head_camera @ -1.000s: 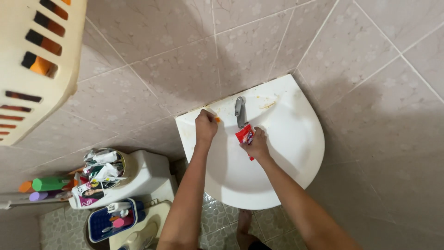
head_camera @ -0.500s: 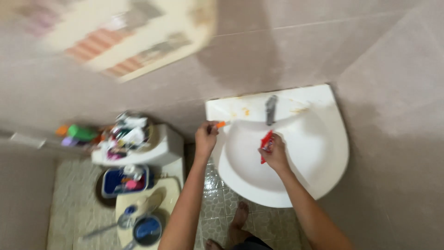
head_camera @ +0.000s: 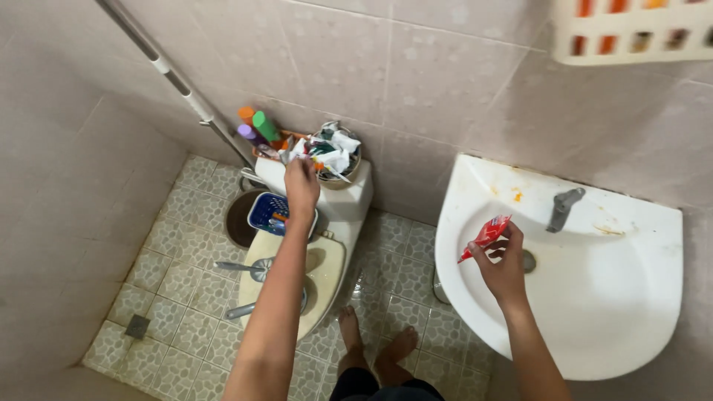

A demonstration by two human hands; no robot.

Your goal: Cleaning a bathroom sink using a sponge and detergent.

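My left hand [head_camera: 301, 184] reaches out over the white toilet tank [head_camera: 350, 206], its fingers closed around a thin orange-ended stick [head_camera: 318, 166] beside a round container [head_camera: 334, 157] stuffed with squeezed tubes and packets. My right hand [head_camera: 503, 269] grips a red tube [head_camera: 486, 233] by its lower end, tilted, above the left side of the white wall sink [head_camera: 459, 194]. The grey tap [head_camera: 562, 208] stands at the sink's back, with orange smears on the rim next to it.
Green, orange and purple bottles [head_camera: 261, 126] stand behind the tank. A blue basket [head_camera: 266, 211] and a brown bin [head_camera: 239, 220] sit left of the toilet; metal scoops [head_camera: 245, 267] lie on the cream lid [head_camera: 328, 266]. A slanted pole [head_camera: 171, 74], a cream wall basket [head_camera: 631, 33] and my bare feet [head_camera: 375, 345] are also in view.
My view swung left from the sink to the toilet. My left hand moved off the sink rim with the orange stick to the container on the tank. My right hand kept the red tube.
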